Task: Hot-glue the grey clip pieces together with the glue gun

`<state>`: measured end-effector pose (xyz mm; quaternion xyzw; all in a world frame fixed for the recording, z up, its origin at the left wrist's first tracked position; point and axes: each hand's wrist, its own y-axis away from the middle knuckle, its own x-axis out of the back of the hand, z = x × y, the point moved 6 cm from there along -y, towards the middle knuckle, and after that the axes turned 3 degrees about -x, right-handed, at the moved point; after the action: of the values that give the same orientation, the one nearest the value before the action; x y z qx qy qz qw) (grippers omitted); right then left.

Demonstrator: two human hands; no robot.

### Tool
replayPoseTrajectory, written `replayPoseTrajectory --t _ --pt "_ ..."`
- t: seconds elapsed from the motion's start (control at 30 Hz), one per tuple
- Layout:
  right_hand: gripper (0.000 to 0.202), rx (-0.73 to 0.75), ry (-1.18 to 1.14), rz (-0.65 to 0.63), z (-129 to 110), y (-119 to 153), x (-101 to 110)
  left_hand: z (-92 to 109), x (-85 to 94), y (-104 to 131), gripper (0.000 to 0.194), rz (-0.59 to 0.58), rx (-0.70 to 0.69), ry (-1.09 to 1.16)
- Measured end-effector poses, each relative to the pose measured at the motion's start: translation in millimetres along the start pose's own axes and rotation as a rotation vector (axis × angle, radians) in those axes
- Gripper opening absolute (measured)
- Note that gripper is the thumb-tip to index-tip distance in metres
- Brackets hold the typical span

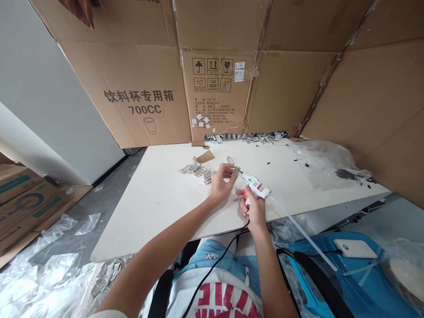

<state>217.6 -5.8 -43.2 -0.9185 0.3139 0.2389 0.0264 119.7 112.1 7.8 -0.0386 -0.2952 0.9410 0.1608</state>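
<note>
My left hand (pixel 221 183) is closed, pinching a small silver metal piece (pixel 236 170) between thumb and fingers just above the white table. A silver loop (pixel 229 160) shows beside its fingertips. My right hand (pixel 255 211) is wrapped round a white hot glue gun (pixel 254 183) with an orange trigger. The gun's nozzle meets or nearly touches the metal piece. Out of its back sticks a long translucent glue stick (pixel 304 234). To the left of my left hand lies a pile of silver metal clips (pixel 198 169), close to a brown cardboard scrap (pixel 206 156).
Cardboard walls (pixel 142 70) enclose the white table (pixel 142 212) at the back and right. More silver metal pieces line its rear edge. A clear plastic bag (pixel 326 159) and small black bits lie right. A white power bank (pixel 355 248) rests on a blue stool (pixel 318 247). A black cable (pixel 217 263) crosses my lap.
</note>
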Motion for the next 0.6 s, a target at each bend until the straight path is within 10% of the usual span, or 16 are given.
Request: replayPoseTrajectory --t 0.4,0.6 --pt "0.047 -0.014 0.01 -0.068 -1.4 4.8 -0.7 10.5 9.2 -8.1 0.026 0.048 -0.07 -0.114" --pt "0.041 0.091 -0.113 0.077 -3.5 5.3 11.3 22.0 78.7 -48.4 0.032 0.192 -0.055 -0.289"
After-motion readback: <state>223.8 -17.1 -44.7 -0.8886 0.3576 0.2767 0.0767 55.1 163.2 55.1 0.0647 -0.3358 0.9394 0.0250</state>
